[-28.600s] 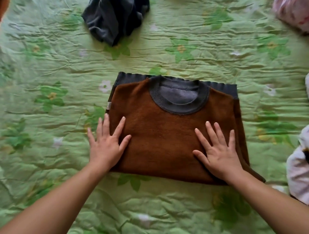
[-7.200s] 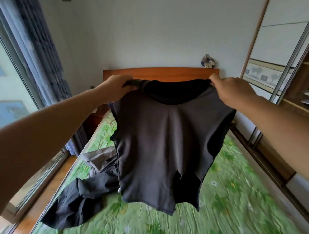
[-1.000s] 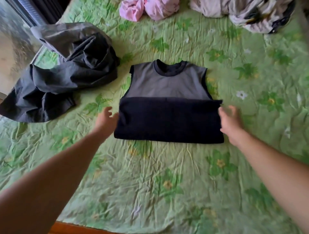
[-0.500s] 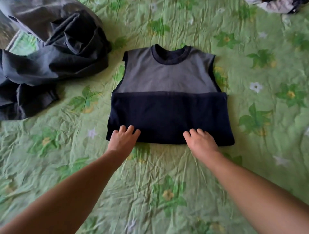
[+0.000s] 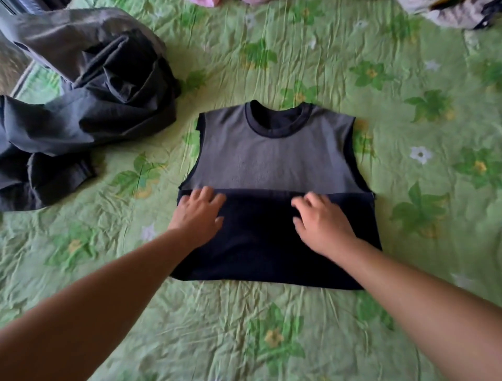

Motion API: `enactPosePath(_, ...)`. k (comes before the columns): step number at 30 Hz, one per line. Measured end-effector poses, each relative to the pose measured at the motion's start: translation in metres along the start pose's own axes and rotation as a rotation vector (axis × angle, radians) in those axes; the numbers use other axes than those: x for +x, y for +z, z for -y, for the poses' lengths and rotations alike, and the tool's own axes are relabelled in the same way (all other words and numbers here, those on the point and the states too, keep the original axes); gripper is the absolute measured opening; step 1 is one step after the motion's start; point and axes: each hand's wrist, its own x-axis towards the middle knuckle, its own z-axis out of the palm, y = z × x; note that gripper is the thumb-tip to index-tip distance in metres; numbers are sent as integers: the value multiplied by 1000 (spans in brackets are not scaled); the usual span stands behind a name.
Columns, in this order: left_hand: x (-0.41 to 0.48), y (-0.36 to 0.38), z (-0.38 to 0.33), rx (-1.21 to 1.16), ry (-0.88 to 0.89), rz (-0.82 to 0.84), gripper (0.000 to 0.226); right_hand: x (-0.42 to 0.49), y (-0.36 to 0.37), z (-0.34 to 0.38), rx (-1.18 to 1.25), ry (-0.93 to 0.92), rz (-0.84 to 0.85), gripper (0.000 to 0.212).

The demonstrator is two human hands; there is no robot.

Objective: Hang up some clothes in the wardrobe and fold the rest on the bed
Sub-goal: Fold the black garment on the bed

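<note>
Grey sleeveless top w/ black round collar (image 5: 274, 160) lies flat on the green flower-print quilted bedspread (image 5: 271, 340), neck pointing away from the person. Its btm half is folded up over the front and shows as a dark navy band w/ a straight edge across the chest. Left hand (image 5: 199, 214) rests palm-down on the band's left part, fingers (image 5: 207, 193) fairly straight & spread, tips at the fold edge, holding nothing. Right hand (image 5: 323, 221) lies on the band's right part, fingers loosely bent & a bit blurred, tips near the same edge, no cloth visibly pinched. Left of the top, well apart: crumpled dark grey garment heap (image 5: 87, 89). Beyond the collar, at the frame edge: scrap of pink cloth (image 5: 203, 2). Beyond & to the right: pale bunched clothes (image 5: 445, 13).
</note>
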Motion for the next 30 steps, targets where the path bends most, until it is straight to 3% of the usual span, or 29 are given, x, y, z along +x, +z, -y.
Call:
enactPosePath(4,39,5,15,36,-74,142,69,65,-7,-1,7,7,198,53)
enactPosePath(10,57,-3,34,121,-61,219,33,87,-4,-5,166,119,427,27)
enactPosePath(12,56,-6,42,135,-32,252,29,84,-8,-10,76,84,411,22)
enactPosePath(16,54,-18,57,20,-9,343,30,71,-23,-21,302,129,424,13)
enactPosePath(19,55,-25,65,-12,15,353,28,66,-36,-24,200,40,420,14)
enactPosePath(24,71,-43,70,-84,51,193,22,92,-59,-34,-93,-107,279,23)
enactPosePath(30,137,-77,92,6,1,7,23,171,-105,-46,-233,-149,132,19)
